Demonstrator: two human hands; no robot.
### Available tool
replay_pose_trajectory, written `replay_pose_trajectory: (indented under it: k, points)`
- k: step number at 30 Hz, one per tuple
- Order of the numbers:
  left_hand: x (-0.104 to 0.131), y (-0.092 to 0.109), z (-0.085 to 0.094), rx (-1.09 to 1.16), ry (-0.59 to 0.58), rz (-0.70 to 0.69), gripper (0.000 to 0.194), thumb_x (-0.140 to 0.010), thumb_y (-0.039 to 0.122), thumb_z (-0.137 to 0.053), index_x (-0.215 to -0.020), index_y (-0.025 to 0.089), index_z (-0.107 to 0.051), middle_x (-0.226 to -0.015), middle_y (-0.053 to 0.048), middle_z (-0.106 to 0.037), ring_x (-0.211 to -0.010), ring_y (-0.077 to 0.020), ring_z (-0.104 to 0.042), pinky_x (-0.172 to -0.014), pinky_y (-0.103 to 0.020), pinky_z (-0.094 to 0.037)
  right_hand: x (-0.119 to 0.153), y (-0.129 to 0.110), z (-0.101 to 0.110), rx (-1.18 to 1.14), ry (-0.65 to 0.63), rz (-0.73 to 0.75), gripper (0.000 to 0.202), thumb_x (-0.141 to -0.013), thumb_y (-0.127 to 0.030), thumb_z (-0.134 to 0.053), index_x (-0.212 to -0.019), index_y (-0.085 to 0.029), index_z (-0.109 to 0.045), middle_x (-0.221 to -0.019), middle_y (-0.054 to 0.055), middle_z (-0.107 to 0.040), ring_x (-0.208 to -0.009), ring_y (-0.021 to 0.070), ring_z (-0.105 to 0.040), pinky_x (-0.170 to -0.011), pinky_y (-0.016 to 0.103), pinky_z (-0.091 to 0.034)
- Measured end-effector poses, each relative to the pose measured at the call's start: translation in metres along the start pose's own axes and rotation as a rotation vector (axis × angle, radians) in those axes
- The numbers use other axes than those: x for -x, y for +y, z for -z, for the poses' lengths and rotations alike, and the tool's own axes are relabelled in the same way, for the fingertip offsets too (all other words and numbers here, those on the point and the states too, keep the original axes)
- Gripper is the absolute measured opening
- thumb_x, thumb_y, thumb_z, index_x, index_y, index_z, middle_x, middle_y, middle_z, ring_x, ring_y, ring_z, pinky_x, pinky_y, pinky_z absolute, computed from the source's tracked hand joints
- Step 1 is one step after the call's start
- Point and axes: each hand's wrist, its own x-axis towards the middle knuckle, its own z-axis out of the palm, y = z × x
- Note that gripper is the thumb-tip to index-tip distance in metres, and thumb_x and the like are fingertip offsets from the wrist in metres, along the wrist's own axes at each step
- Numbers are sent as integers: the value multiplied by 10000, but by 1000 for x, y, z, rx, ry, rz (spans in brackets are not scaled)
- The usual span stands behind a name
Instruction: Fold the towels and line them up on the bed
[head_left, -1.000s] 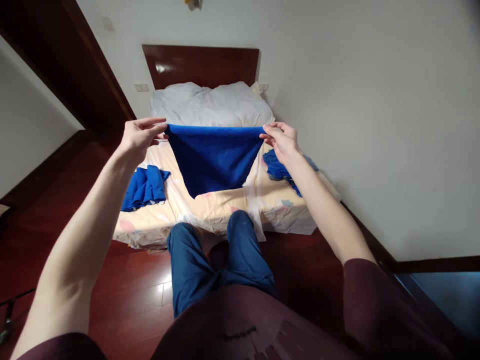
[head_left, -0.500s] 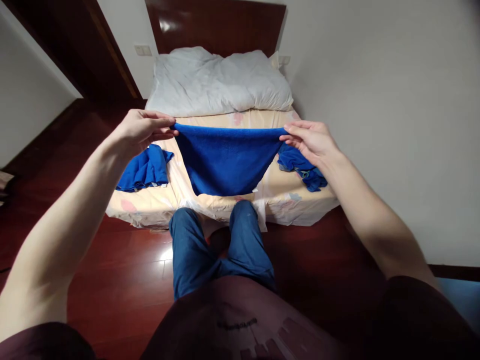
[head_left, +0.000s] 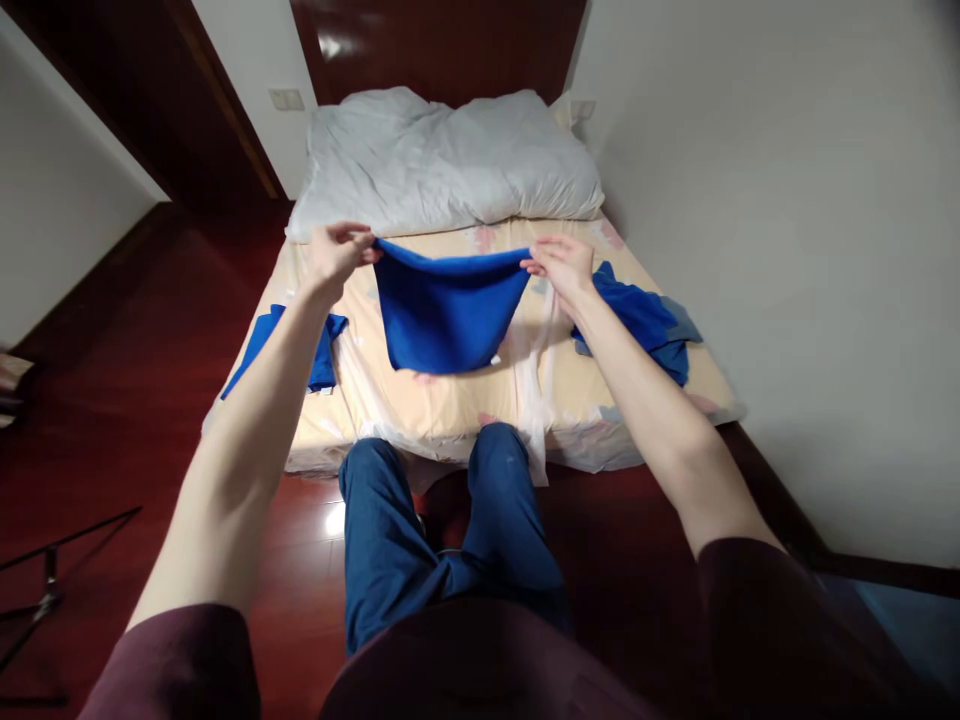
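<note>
A blue towel [head_left: 450, 315] hangs stretched between my two hands, its top edge sagging a little. My left hand [head_left: 341, 258] pinches its upper left corner, and my right hand [head_left: 561, 265] pinches the upper right one. A small pale tag shows near the lower right of the cloth. Whether the bottom edge touches the bed [head_left: 442, 410] is hard to tell. Left of the towel lies a folded blue cloth [head_left: 321, 365], partly hidden by my left forearm. To the right, a rumpled heap of blue cloths [head_left: 637, 315] lies partly behind my right forearm.
A white quilt or pillow [head_left: 450, 160] rests at the bed's far end, before the dark wooden headboard [head_left: 442, 45]. A wall [head_left: 787, 280] rises on the right. A black metal stand [head_left: 49, 590] is on the reddish floor [head_left: 187, 420] at the left.
My hands have come closer together and away from me, so the towel's top edge is less taut. More of the right-hand heap shows, and the black stand has entered the view.
</note>
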Motion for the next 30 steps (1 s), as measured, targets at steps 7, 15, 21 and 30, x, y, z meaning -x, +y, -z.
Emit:
replay_pose_trajectory:
  k: [7, 15, 21, 30]
  points:
    - [13, -36, 13, -95, -25, -236, 418, -944, 398, -732, -1198, 72, -673, -964, -69, -765, -805, -113, -701, -808, -312, -617, 4, 48, 27, 4, -44, 267, 457, -861, -570, -813, -1109, -212, -674, -940, 29, -765, -947, 192, -797, -839, 293, -654]
    - [161, -235, -16, -256, -93, 399, 404, -773, 436, -764, -1059, 152, -746, -781, -61, -735, -647, -177, -680, -598, -266, -506, 159, 222, 18, 61, -3, -395, 494, -643, -595, -900, -796, -179, -681, -728, 52, -741, -672, 192, -737, -628, 271, -575]
    - [212, -285, -26, -268, 46, 509, 530, -721, 555, -775, -1074, 162, -735, -730, -35, -697, -697, -188, -669, -650, -272, -483, 204, 259, 20, 31, 86, -502, 494, -619, -545, -900, -831, -191, -627, -705, 10, -718, -557, 128, -655, -506, 208, -487]
    - [218, -291, -21, -38, 99, 552, 634, -551, 660, -840, -906, 154, -699, -776, -59, -700, -712, -176, -634, -650, -272, -487, 199, 264, 30, -43, 75, -585, 295, -646, -284, -860, -867, -159, -708, -729, 22, -745, -596, 123, -679, -607, 228, -582]
